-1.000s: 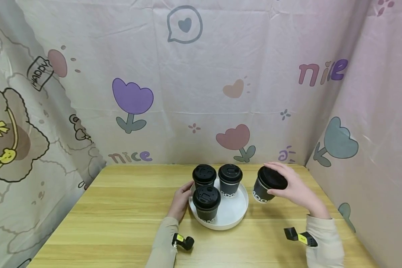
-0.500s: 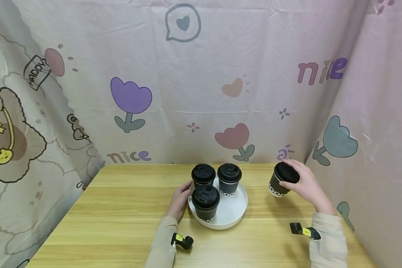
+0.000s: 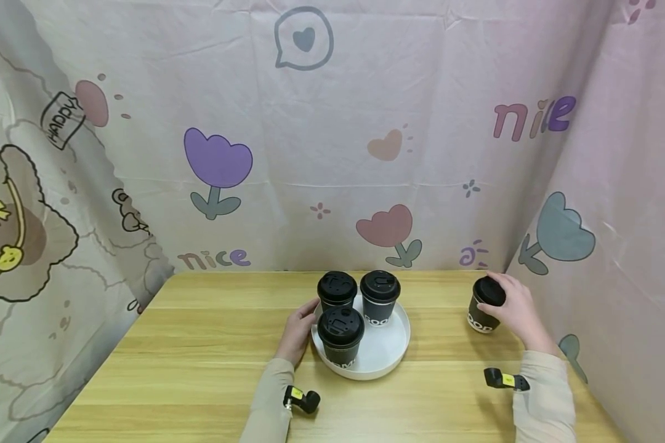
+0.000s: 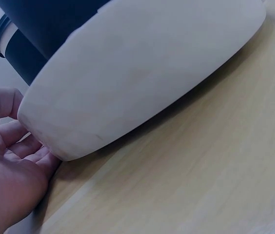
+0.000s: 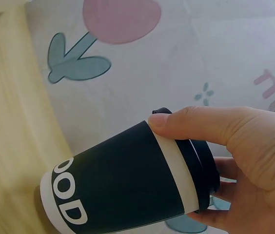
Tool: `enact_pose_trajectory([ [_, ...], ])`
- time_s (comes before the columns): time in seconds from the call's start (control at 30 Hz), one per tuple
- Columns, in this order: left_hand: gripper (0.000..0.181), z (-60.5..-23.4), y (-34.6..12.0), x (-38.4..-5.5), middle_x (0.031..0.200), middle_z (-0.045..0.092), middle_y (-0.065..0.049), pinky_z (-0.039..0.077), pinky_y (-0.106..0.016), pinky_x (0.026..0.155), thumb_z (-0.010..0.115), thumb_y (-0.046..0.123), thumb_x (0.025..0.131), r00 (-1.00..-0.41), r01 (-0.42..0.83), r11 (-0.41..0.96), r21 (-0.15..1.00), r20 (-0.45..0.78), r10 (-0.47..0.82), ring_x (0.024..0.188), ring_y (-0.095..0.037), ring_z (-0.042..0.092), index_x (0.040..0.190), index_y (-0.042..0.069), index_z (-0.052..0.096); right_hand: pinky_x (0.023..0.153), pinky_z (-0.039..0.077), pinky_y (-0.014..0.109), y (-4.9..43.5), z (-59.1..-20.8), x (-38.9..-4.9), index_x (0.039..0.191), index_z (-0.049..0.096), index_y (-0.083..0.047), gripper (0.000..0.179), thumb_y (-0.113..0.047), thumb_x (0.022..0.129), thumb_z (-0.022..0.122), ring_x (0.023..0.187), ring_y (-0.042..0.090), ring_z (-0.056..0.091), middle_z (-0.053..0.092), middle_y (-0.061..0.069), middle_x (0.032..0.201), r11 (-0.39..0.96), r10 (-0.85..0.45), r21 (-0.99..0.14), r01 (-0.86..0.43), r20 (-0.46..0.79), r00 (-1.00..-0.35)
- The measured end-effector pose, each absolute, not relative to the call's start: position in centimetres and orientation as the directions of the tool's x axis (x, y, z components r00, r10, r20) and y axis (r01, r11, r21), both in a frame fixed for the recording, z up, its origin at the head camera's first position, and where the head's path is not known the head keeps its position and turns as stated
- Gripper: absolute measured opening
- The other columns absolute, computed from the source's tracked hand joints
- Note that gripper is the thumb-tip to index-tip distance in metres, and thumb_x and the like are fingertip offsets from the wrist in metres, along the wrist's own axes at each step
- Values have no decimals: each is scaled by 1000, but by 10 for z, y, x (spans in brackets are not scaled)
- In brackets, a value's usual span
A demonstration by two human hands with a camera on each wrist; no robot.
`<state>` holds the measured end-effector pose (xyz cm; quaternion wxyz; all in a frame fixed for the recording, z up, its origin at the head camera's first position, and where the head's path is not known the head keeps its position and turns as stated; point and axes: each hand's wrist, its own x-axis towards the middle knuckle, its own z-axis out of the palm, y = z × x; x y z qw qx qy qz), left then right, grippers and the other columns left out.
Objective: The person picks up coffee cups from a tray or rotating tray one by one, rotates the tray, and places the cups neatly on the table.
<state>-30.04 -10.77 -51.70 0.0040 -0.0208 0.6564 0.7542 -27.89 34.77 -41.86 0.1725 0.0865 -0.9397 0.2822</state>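
In the head view, my right hand (image 3: 518,309) grips a black lidded paper coffee cup (image 3: 481,315) near its lid, at the right of the table. The right wrist view shows the thumb on the white band below the lid of this cup (image 5: 123,180), fingers around the far side. Its base is right at the tabletop. My left hand (image 3: 297,332) holds the left rim of a round white plate (image 3: 385,354); up close, its fingers reach under the edge of the plate (image 4: 142,73). Three similar cups stand on the plate: front (image 3: 341,335), back left (image 3: 337,289), back right (image 3: 380,298).
The wooden table (image 3: 210,351) meets a printed cloth backdrop (image 3: 310,141) at its back edge. More cloth (image 3: 632,246) hangs along the right side, close to my right hand. Each sleeve carries a small black wrist camera, one by the left forearm (image 3: 302,399).
My right hand has carried its cup rightward, away from the plate, and then lowered it to the table. The left hand, the plate and its three cups have stayed in place.
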Motion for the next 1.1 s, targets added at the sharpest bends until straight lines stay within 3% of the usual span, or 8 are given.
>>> enact_pose_trajectory([
  [0.47,66,-519,-107,-302,166,42,-31,28,-52,133,47,-7,91,-999,-29,-139,990,-34,-37,160,-44,34,157,-10,45,110,31,83,357,-430,-285,150,45,8,74,-13,89,81,136,73,32,36,47,155,838,-21,-514,-185,308,-951],
  [0.77,66,-519,-108,-303,166,43,-29,44,-24,116,48,-6,92,-999,-31,-133,991,-35,-30,159,-42,37,157,-8,46,112,29,83,355,-429,-285,152,43,8,74,-15,92,80,139,72,30,33,44,159,844,-19,-508,-171,289,-957],
  [1.1,67,-521,-108,-303,165,44,-30,43,-28,119,48,-7,89,-998,-36,-135,990,-42,-40,158,-41,39,157,-8,47,114,27,84,353,-428,-285,152,42,10,74,-16,93,79,141,71,28,31,45,159,840,-31,-514,-175,276,-961],
])
